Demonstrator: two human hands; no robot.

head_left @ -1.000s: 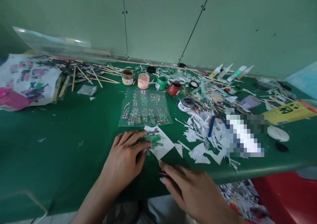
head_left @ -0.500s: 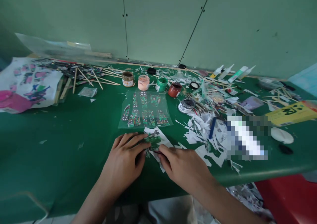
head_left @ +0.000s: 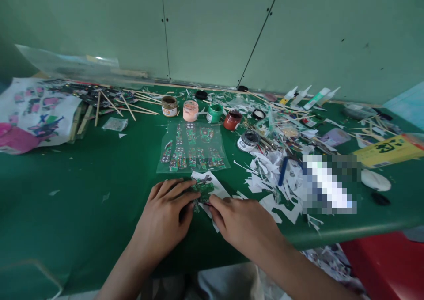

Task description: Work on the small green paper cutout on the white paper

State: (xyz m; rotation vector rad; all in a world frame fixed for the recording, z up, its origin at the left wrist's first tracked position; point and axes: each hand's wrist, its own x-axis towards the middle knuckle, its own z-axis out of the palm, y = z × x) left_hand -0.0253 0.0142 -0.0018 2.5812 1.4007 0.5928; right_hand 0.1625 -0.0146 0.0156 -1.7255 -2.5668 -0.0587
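Nr. the front edge of the green table (head_left: 99,220), a white paper piece (head_left: 220,191) w/ green patch (head_left: 206,187) is found lying flat, pressed by the L. hand (head_left: 165,211), fingers extended and slightly bent, nothing seen gripped. A slim tool (head_left: 207,203) is pinched btwn thumb and index of the R. hand (head_left: 247,222); tip hidden. Paper is judged v. light, thin, flexible, easily creased or torn; wet paint can't be ruled out, so bare outer corner is advised for lifting, w/ patch left untouched. Surface appears smooth; sliding is judged likely if unpinned. Paint jars (head_left: 190,111), a clear film (head_left: 160,164) and paper scraps (head_left: 258,176) are noted beyond; a pale green wall (head_left: 215,39) is seen at rear.
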